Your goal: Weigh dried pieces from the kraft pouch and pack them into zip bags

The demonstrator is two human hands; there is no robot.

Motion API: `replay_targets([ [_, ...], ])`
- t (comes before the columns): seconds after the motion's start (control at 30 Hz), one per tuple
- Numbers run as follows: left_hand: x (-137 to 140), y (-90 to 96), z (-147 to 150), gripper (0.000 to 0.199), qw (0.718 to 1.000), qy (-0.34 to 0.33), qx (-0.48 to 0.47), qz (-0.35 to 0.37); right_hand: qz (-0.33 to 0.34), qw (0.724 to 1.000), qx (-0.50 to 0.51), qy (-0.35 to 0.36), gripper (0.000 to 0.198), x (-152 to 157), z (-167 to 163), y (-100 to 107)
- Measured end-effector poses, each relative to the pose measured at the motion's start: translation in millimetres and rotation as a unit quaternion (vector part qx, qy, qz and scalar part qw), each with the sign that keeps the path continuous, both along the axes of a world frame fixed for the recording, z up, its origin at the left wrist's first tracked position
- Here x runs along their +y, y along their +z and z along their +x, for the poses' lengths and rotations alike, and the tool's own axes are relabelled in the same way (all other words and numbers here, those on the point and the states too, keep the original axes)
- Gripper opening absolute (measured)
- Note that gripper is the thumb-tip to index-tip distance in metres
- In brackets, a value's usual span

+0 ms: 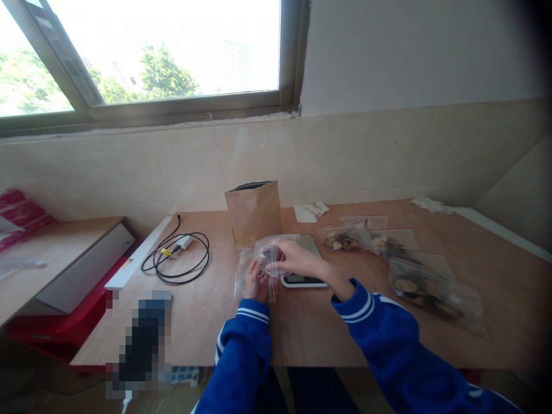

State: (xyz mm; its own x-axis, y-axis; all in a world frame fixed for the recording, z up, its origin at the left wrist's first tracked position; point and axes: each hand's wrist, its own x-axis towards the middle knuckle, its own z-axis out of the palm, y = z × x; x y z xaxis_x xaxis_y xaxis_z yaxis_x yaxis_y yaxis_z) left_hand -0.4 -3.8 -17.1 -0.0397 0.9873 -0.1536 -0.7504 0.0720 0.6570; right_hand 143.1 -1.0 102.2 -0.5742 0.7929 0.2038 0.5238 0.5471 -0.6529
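Observation:
My right hand [297,259] has its fingers closed round a small clear plastic bag [265,251] with something dark inside. Just below it, my left hand [257,283] reaches up with bent fingers against clear plastic. Whether that plastic is one bag or two overlapping ones I cannot tell. A white kitchen scale [311,247] lies partly hidden under my right hand and wrist. Behind my hands a brown kraft paper pouch [253,213] stands upright, its top open.
Several zip bags [425,287] of dried brownish slices lie to the right. Crumpled white tissue [317,209] sits by the wall. At the left are a coiled black cable [207,259] and a pixelated dark object [144,339] by the table's edge. A window [181,52] is above.

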Motion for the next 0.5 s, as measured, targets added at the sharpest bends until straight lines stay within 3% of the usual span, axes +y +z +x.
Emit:
replay_targets([
  [0.2,0.9,2.3,-0.7,0.026,0.999,-0.011,0.021,-0.025,0.069,0.996,0.044,-0.028,0.018,-3.0,-5.6,1.2],
  [0.5,0.8,0.7,-0.4,0.026,0.999,-0.023,0.031,0.016,-0.002,0.999,0.050,0.009,0.034,-4.0,-9.6,-11.9],
])
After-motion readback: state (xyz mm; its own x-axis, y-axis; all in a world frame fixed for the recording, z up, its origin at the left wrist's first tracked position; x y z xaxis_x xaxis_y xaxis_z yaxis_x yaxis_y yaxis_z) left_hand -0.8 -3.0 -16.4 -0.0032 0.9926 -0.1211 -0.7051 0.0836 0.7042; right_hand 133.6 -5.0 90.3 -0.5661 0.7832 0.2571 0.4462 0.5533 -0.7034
